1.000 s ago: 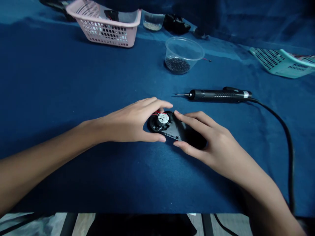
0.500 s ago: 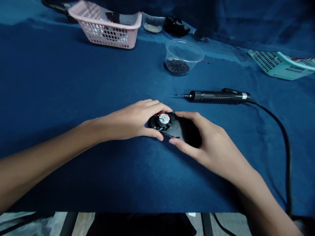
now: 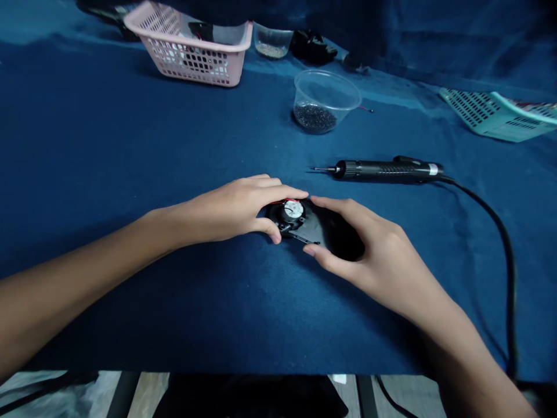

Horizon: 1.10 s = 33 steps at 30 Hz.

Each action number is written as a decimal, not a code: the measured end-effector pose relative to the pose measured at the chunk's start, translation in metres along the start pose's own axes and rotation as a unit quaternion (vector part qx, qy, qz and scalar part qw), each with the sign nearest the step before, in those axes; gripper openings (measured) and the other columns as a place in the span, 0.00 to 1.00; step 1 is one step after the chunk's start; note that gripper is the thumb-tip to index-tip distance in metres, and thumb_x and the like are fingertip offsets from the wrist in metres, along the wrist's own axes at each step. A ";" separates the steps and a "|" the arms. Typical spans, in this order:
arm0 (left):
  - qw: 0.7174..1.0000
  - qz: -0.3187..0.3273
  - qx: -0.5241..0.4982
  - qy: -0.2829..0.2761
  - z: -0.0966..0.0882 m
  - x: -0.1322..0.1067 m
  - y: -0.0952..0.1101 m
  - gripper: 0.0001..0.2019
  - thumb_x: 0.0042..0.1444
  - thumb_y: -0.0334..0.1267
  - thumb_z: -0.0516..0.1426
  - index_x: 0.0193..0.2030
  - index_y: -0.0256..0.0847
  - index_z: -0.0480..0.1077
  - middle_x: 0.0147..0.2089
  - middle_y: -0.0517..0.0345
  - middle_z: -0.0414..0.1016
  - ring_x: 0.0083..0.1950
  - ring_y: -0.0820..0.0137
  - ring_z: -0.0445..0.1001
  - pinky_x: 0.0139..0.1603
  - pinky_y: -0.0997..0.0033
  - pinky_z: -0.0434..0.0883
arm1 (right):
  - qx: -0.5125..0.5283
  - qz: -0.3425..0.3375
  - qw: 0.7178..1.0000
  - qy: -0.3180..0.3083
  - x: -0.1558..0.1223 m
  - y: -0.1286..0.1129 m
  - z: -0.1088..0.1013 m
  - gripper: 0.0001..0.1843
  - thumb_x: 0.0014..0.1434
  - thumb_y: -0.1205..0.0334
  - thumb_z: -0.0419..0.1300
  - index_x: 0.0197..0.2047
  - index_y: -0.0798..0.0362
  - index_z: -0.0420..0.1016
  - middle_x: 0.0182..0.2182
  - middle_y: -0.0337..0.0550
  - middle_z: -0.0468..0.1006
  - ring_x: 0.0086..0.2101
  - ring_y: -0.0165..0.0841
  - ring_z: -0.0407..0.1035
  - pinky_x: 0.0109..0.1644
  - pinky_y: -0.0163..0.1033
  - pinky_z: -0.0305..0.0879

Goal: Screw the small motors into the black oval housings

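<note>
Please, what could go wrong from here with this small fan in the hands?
The thin red wire on the black plastic fan housing lies just under the fingers of the left hand, so it might get pinched or pulled. The black electric screwdriver points its thin bit toward the hands, so a careless move could perhaps scratch skin. Small black pieces from the clear plastic cup, if spilled, would be hard to see on the dark blue cloth.

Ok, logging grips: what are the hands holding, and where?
A black plastic blower fan, the left hand at its round hub end, the right hand at its flat end.
</note>
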<state>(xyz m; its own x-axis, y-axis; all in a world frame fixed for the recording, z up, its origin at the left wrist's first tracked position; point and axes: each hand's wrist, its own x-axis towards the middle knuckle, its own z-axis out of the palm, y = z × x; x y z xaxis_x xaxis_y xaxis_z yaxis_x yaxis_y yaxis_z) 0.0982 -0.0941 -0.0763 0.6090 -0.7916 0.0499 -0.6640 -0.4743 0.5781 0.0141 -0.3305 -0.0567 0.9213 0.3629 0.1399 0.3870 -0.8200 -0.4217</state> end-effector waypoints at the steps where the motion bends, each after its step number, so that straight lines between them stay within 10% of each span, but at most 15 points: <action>1: 1.000 0.001 -0.003 -0.001 0.000 0.000 0.000 0.31 0.58 0.48 0.61 0.68 0.53 0.59 0.54 0.60 0.71 0.58 0.65 0.66 0.57 0.71 0.62 | 0.003 -0.001 1.000 0.002 0.000 0.000 0.000 0.32 0.58 0.49 0.62 0.63 0.44 0.63 0.56 0.35 0.73 0.54 0.32 0.70 0.57 0.38 0.68; 33: 0.997 -0.051 0.041 -0.034 -0.007 -0.005 0.013 0.31 0.61 0.51 0.58 0.69 0.54 0.56 0.66 0.62 0.64 0.68 0.63 0.60 0.67 0.67 0.57 | 0.002 -0.013 1.000 0.000 -0.003 0.007 -0.005 0.34 0.57 0.44 0.62 0.63 0.42 0.63 0.56 0.37 0.71 0.55 0.31 0.67 0.60 0.38 0.65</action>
<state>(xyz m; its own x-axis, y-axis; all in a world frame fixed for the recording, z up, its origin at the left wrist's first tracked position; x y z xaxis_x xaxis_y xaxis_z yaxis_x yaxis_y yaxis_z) 0.0895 -0.0934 -0.0637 0.6460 -0.7609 -0.0613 -0.6359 -0.5809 0.5081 0.0147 -0.3395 -0.0560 0.9111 0.3836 0.1508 0.4102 -0.8083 -0.4223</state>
